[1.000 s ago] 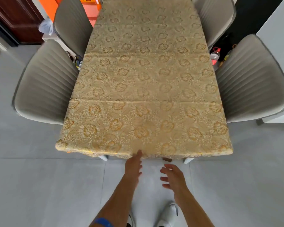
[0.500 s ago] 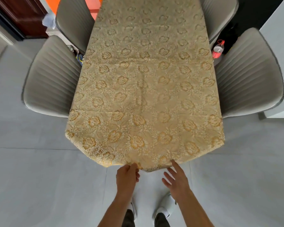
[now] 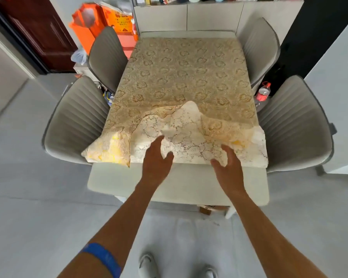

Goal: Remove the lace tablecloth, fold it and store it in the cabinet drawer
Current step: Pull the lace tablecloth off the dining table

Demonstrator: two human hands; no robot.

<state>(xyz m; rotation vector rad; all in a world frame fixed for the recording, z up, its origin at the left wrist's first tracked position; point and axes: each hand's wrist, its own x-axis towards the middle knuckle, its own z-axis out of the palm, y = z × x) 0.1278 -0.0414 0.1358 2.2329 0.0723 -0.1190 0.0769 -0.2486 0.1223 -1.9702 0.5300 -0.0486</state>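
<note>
The gold lace tablecloth [image 3: 181, 77] covers most of the pale table [image 3: 179, 187]. Its near end is flipped back onto the table, showing the whitish underside in a rumpled flap [image 3: 185, 135], and the table's near strip is bare. My left hand [image 3: 156, 159] is spread over the flap's near edge, fingers straight and thumb out. My right hand [image 3: 228, 167] hovers at the same edge further right, fingers loosely bent, holding nothing. The cabinet [image 3: 187, 17] stands against the wall beyond the table's far end.
Four grey padded chairs flank the table, two on the left [image 3: 76, 121] and two on the right [image 3: 293, 125]. A red-capped bottle [image 3: 262, 95] stands between the right chairs. Orange bags [image 3: 100, 23] and a dark door [image 3: 38, 31] are at the back left.
The near hanging edge, gripped by my left hand half a second ago, has been thrown back over the tabletop. Both hands have let go and moved forward above it. The view has tilted up.
</note>
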